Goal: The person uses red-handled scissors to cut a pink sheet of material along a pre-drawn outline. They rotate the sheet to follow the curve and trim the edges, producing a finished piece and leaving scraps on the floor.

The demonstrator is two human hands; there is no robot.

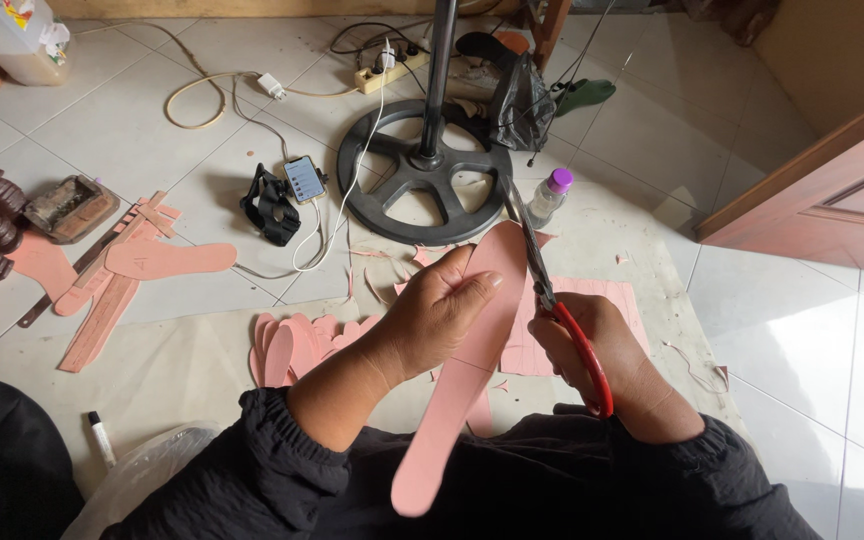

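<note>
White tiled floor (112,120) — beige mat (167,365), fan base (422,175), phone (304,178), bottle (549,195).

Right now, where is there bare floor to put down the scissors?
Bare tile lies right of the pink sheet, below the wooden door. More lies at far left, between the white cable and the tray. It is crowded around the fan base and the stacked pink soles by the left hand.

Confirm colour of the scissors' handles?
Red, on the scissors in the right hand; clear in the head view.
</note>
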